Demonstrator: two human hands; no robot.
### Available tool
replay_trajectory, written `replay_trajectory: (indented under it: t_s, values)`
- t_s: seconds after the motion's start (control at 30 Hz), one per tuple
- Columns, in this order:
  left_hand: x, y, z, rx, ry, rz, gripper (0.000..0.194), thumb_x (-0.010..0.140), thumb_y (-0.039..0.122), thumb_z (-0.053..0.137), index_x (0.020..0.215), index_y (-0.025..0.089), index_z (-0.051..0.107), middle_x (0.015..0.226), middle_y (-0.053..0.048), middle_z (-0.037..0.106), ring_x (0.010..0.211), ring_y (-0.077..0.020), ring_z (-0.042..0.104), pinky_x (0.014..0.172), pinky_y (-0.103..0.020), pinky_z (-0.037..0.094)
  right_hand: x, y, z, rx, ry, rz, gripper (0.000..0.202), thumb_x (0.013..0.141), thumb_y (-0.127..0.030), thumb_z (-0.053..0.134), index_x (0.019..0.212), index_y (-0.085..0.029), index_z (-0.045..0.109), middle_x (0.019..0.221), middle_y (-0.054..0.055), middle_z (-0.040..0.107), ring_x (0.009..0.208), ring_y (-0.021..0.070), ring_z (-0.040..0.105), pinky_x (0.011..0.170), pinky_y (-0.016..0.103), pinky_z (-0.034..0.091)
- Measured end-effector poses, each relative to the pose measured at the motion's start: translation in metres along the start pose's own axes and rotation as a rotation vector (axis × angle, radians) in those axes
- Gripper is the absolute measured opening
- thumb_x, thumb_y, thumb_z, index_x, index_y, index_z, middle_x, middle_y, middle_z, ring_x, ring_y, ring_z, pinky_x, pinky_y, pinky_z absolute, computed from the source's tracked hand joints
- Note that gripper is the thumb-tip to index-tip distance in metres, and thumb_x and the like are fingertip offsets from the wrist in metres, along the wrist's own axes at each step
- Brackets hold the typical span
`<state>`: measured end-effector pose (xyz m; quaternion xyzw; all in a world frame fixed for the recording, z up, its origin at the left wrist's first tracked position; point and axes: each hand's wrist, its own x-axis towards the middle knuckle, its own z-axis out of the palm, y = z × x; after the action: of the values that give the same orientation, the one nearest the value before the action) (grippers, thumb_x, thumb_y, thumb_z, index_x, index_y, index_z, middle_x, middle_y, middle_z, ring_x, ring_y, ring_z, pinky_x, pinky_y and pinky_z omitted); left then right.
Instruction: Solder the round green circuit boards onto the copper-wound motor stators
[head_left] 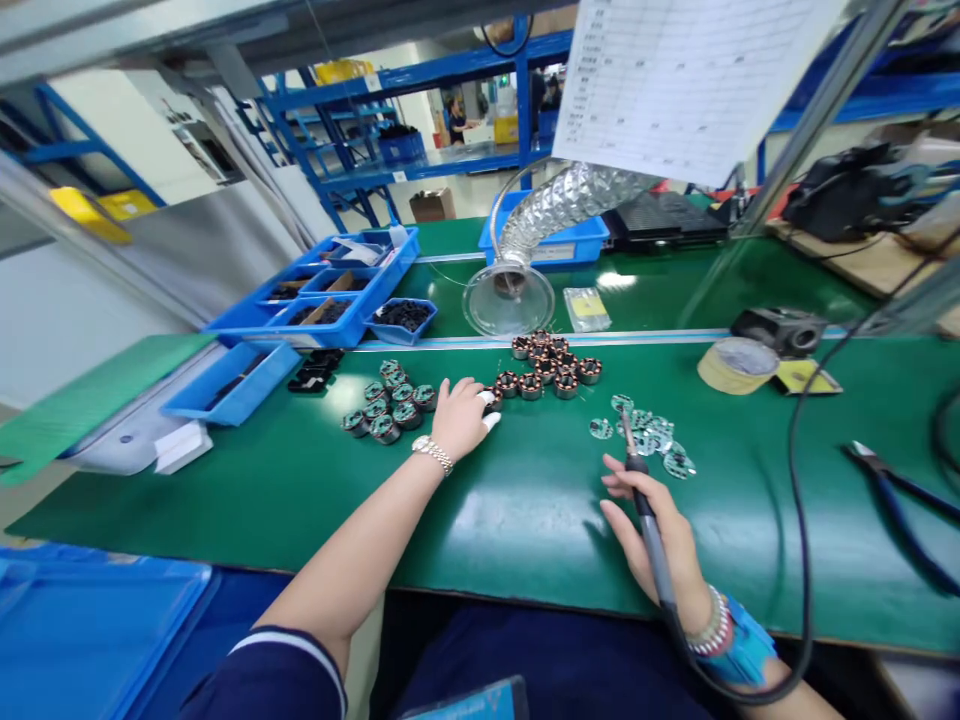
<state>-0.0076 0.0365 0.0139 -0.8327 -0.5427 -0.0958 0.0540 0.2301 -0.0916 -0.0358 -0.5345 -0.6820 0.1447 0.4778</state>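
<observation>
My left hand (459, 420), with white covers on two fingertips, reaches to the near left edge of a group of copper-wound motor stators (531, 384). Its thumb and index finger are around one stator (491, 399), partly hidden by the fingers. In my right hand (667, 530) lies a soldering iron (651, 535), its tip pointing away over the round green circuit boards (658, 434). The fingers of that hand are loosely bent beside the handle. Left of my left hand stand several stators topped with green boards (385, 429).
A clear fume hood (508, 312) on a silver duct (574, 205) stands behind the stators. Blue parts bins (352, 325) are at the left. Tape (738, 365) and pliers (892, 490) lie right. The iron's cable (801, 500) loops around my right wrist. Paper (675, 90) hangs overhead.
</observation>
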Motion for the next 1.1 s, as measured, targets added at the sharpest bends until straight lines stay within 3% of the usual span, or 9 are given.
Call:
replay_trajectory:
  t_s: [0.1,0.2,0.3,0.4,0.53,0.7,0.83,0.97,1.1]
  values:
    - [-0.011,0.009,0.001,-0.071,-0.028,0.094,0.017,0.076,0.025,0.057,0.091,0.021,0.064,0.105,-0.008,0.062,0.111,-0.0284,0.047,0.097,-0.051,0.031,0.004,0.013,-0.017,-0.103,0.046,-0.019,0.031,0.079,-0.026,0.056,0.107,-0.021,0.045,0.116,0.012,0.058,0.092,0.0205,0.062,0.080,0.038,0.052]
    - [-0.036,0.021,-0.003,-0.210,-0.069,0.259,0.017,0.077,0.024,0.058,0.093,0.024,0.064,0.109,-0.004,0.062,0.113,-0.0271,0.046,0.097,-0.051,0.031,0.014,0.034,-0.045,-0.301,0.121,0.057,0.040,0.077,-0.029,0.058,0.113,-0.019,0.043,0.115,0.013,0.057,0.095,0.0238,0.061,0.082,0.041,0.051]
    - [-0.064,0.041,-0.007,-0.318,-0.099,0.334,0.018,0.077,0.024,0.058,0.094,0.026,0.064,0.111,-0.003,0.061,0.116,-0.0264,0.045,0.098,-0.053,0.030,0.024,0.055,-0.064,-0.401,0.074,0.082,0.048,0.073,-0.033,0.061,0.115,-0.018,0.043,0.112,0.014,0.058,0.093,0.0263,0.062,0.078,0.042,0.051]
    - [-0.084,0.061,-0.008,-0.418,-0.099,0.364,0.016,0.077,0.025,0.058,0.092,0.026,0.064,0.111,-0.003,0.062,0.116,-0.0254,0.045,0.099,-0.053,0.031,0.032,0.066,-0.065,-0.459,-0.029,0.038,0.047,0.074,-0.032,0.059,0.115,-0.017,0.044,0.111,0.013,0.058,0.092,0.0260,0.062,0.077,0.041,0.052]
    - [-0.099,0.074,-0.005,-0.492,-0.101,0.364,0.023,0.079,0.024,0.057,0.101,0.026,0.060,0.114,-0.004,0.060,0.117,-0.0252,0.045,0.099,-0.053,0.032,0.034,0.072,-0.058,-0.488,-0.038,0.014,0.040,0.076,-0.028,0.055,0.113,-0.016,0.046,0.106,0.012,0.060,0.089,0.0244,0.062,0.077,0.040,0.051]
    - [-0.118,0.068,-0.003,-0.533,0.016,0.279,0.039,0.078,0.026,0.057,0.116,0.021,0.049,0.123,-0.011,0.053,0.120,-0.0256,0.042,0.099,-0.052,0.034,0.024,0.065,-0.059,-0.508,-0.019,0.011,0.038,0.077,-0.026,0.052,0.114,-0.016,0.047,0.105,0.012,0.059,0.090,0.0252,0.059,0.080,0.041,0.048]
    - [-0.130,0.068,-0.003,-0.540,0.105,0.246,0.026,0.078,0.020,0.055,0.104,0.021,0.055,0.116,-0.010,0.057,0.117,-0.0252,0.045,0.097,-0.051,0.036,0.012,0.048,-0.050,-0.499,-0.076,-0.037,0.036,0.079,-0.025,0.051,0.114,-0.018,0.046,0.104,0.011,0.059,0.082,0.0229,0.058,0.077,0.040,0.049]
    - [-0.132,0.075,-0.001,-0.494,0.180,0.244,0.018,0.079,0.015,0.054,0.096,0.020,0.057,0.110,-0.008,0.060,0.116,-0.0246,0.045,0.097,-0.052,0.035,0.000,0.028,-0.036,-0.451,-0.151,-0.059,0.034,0.080,-0.026,0.053,0.113,-0.018,0.046,0.108,0.012,0.058,0.089,0.0238,0.060,0.079,0.041,0.050]
    - [-0.130,0.079,-0.001,-0.485,0.204,0.262,0.008,0.078,0.013,0.055,0.082,0.019,0.059,0.105,-0.006,0.062,0.115,-0.0239,0.046,0.099,-0.051,0.035,-0.004,0.017,-0.042,-0.340,-0.190,-0.035,0.036,0.079,-0.029,0.056,0.112,-0.018,0.045,0.112,0.013,0.058,0.087,0.0216,0.063,0.076,0.037,0.053]
